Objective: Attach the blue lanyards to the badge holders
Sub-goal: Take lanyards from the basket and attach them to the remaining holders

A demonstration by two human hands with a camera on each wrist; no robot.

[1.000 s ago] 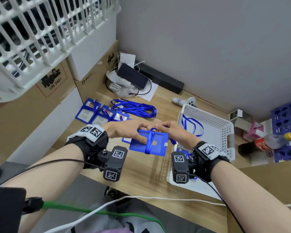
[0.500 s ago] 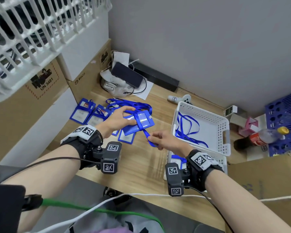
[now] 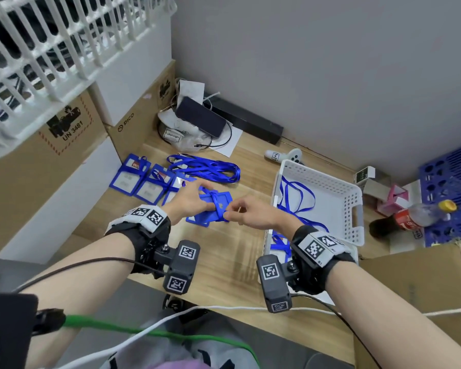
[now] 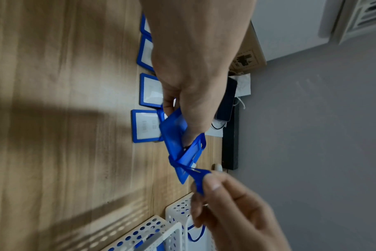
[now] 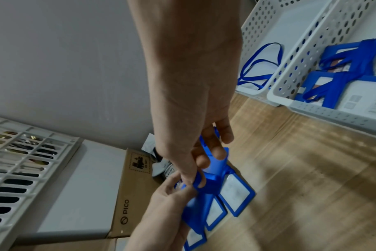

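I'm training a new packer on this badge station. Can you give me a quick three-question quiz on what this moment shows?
1. True or false: the left hand holds the blue badge holder above the table.
2. What does the right hand pinch? A) a bottle B) the blue lanyard wrapped round the holder C) a phone
3. Fill in: the loose lanyards lie in the far white ____.

Key: 1 true; 2 B; 3 basket.
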